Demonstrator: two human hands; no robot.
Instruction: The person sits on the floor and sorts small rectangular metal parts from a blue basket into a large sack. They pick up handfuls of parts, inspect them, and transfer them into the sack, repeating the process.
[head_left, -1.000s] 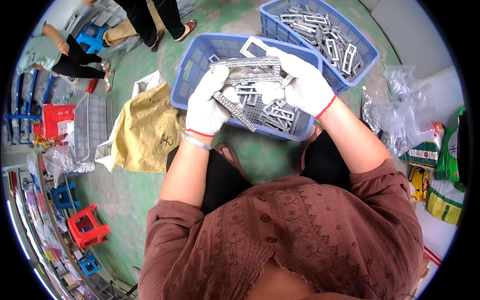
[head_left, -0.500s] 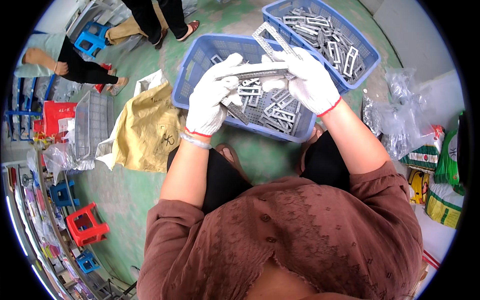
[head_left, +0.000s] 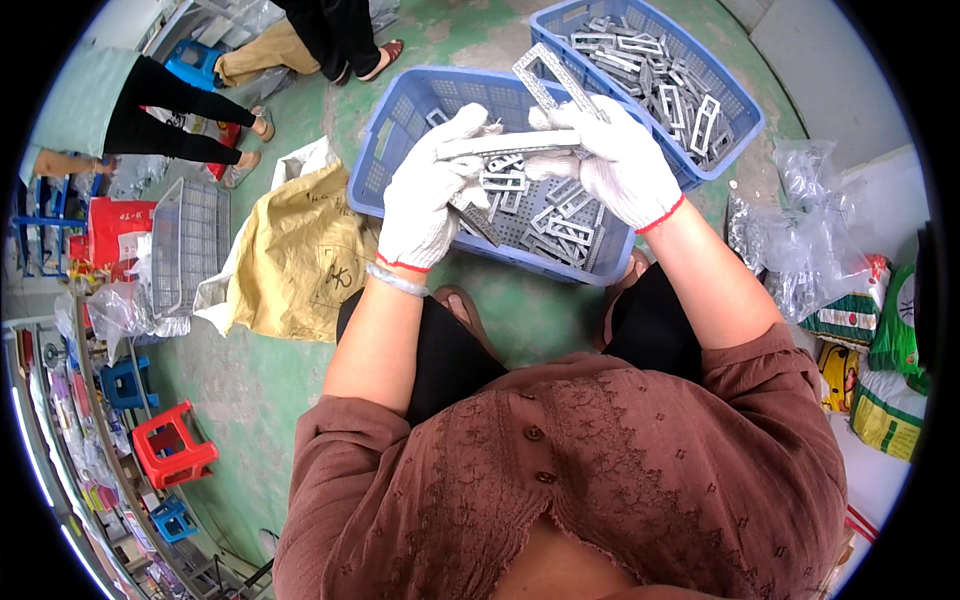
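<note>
Both my hands wear white knit gloves with red cuffs, held over the near blue plastic basket (head_left: pixel 375 150). A long grey rectangular metal frame (head_left: pixel 510 143), seen edge-on, spans from my left hand (head_left: pixel 425 195) to my right hand (head_left: pixel 625 165); each hand is closed on an end. A second grey frame (head_left: pixel 534 78) with an open slot sticks up from my right hand, slanting away to the left. Under my left fingers a third frame (head_left: pixel 476 220) juts down toward the basket. Loose grey frames (head_left: pixel 560 230) lie in the basket below; the gloves hide some of them.
Behind right, a second blue basket (head_left: pixel 745 125) holds many grey frames. A yellow woven sack (head_left: pixel 295 265) lies left, beside a grey crate (head_left: pixel 190 245). A red stool (head_left: pixel 175 445) stands farther left; plastic bags (head_left: pixel 810 230) lie right. Two people stand at the far left.
My hands stay nearly in place, still on the frames; my right fingers have shifted slightly around the slanted one. At far left, a person in light green has moved and now stands more fully in view.
</note>
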